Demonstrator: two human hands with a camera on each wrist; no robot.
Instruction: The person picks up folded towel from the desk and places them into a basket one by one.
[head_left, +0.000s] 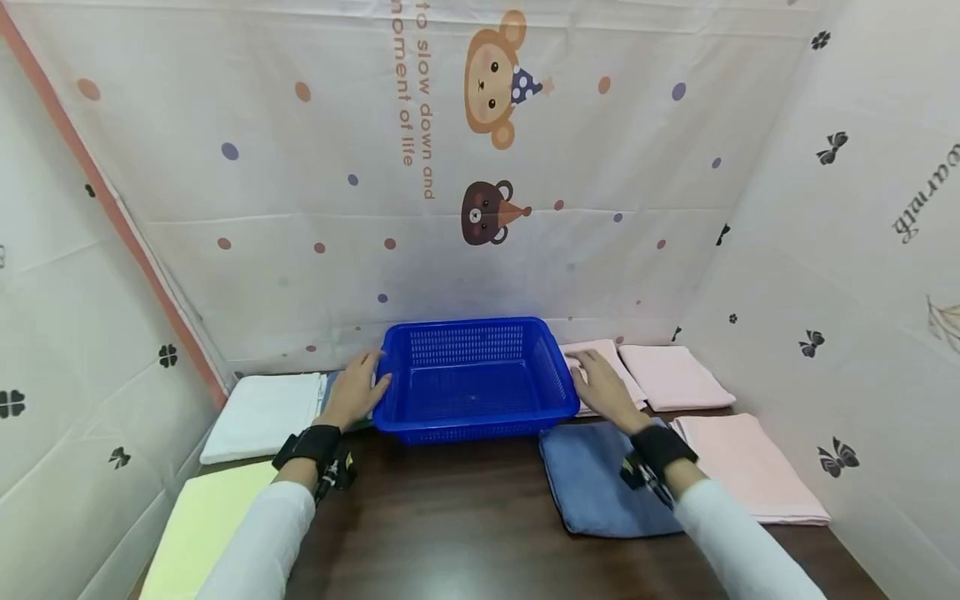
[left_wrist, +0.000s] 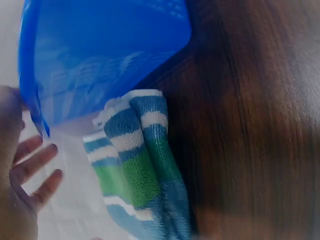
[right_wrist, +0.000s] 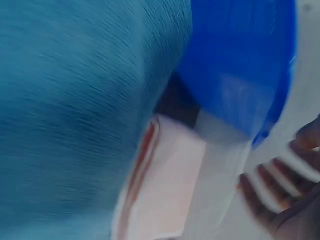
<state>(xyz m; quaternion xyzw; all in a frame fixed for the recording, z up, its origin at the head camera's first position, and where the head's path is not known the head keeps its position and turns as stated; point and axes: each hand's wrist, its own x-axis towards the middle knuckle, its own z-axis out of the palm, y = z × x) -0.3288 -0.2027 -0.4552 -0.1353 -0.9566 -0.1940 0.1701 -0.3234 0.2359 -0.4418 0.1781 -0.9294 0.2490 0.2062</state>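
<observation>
A blue plastic basket with perforated walls stands at the back middle of the dark wooden table. My left hand is at its left rim with fingers spread and straight; whether it touches the rim I cannot tell. In the left wrist view the fingers hover beside the basket, over a blue, green and white striped towel. My right hand lies open by the right rim, over a folded pink towel. The blurred right wrist view shows spread fingers next to the basket.
Folded towels lie around the basket: white and pale yellow on the left, dark blue in front right, two more pink ones at the right. Printed cloth walls close in the table.
</observation>
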